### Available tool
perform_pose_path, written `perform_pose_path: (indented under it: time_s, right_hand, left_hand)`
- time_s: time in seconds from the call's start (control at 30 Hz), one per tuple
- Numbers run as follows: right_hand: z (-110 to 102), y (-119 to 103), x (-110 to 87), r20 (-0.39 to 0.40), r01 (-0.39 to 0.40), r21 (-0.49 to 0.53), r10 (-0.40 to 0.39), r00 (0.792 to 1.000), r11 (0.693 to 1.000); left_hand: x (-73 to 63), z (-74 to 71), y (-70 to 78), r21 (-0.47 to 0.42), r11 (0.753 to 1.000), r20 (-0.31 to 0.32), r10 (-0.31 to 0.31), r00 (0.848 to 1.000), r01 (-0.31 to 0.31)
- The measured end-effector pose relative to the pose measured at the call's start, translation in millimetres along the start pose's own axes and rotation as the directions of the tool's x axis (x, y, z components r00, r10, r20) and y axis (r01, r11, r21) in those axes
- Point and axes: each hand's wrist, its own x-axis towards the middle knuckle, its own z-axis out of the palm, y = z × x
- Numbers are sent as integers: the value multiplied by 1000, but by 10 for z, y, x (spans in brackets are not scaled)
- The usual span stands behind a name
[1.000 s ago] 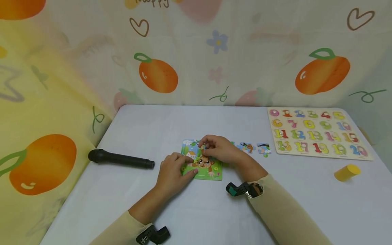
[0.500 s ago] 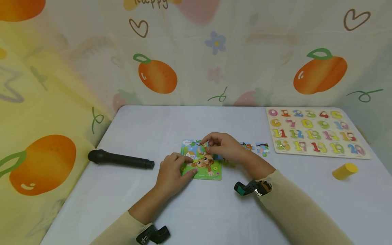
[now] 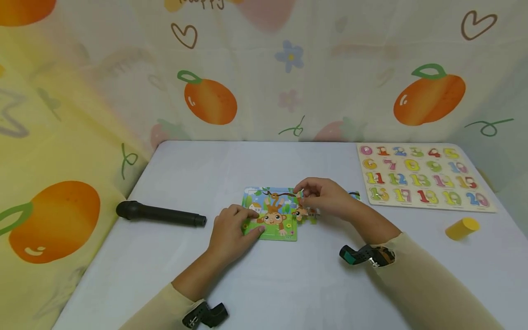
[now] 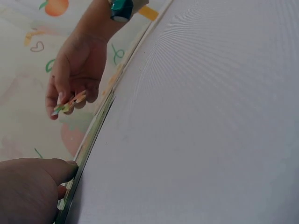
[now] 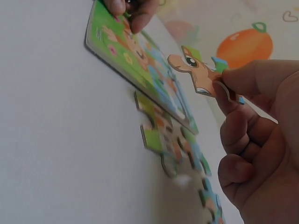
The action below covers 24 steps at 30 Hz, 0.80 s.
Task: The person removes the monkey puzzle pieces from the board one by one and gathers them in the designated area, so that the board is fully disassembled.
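A jigsaw board point(image 3: 284, 234) with a monkey picture lies mid-table. My left hand point(image 3: 232, 233) rests on its left side, fingertips and thumb touching the surface. To the board's right, my right hand point(image 3: 327, 198) pinches a jigsaw piece point(image 5: 202, 74) between thumb and fingers. That piece shows part of a brown animal's face with one eye. It is held above the table in the right wrist view. Loose jigsaw pieces point(image 5: 156, 135) lie beside the board's right edge, partly hidden under my right hand in the head view.
A black microphone point(image 3: 161, 214) lies at the left. At the back right is a wooden number board point(image 3: 426, 176), with a yellow cylinder point(image 3: 462, 228) in front of it. Another loose piece point(image 3: 354, 195) shows behind my right hand. A printed cloth point(image 3: 330, 91) hangs behind the table.
My right hand has moved right, from over the board to beside it, and now holds a jigsaw piece. The board's upper part with the monkey has come into sight. My left hand stays put.
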Motion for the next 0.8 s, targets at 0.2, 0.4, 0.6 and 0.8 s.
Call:
perform_pose_path:
  time_s: [0.2, 0.4, 0.6, 0.8]
  right_hand:
    - [-129, 72, -177, -43, -73, -34, 72, 997, 997]
    - [-260, 180, -355, -91, -124, -64, 118, 989, 990]
    - [-342, 276, -502, -121, -146, -66, 137, 983, 987]
    - [-356, 315, -583, -111, -160, -57, 153, 982, 986]
  left_hand:
    - [-10, 12, -29, -4, 1000, -9, 10, 1000, -10]
    - [-2, 5, -25, -5, 1000, -3, 7, 1000, -7]
    - [0, 6, -19, -1, 1000, 10, -10, 1000, 10]
    - [-3, 4, -18, -2, 1000, 7, -5, 1000, 5]
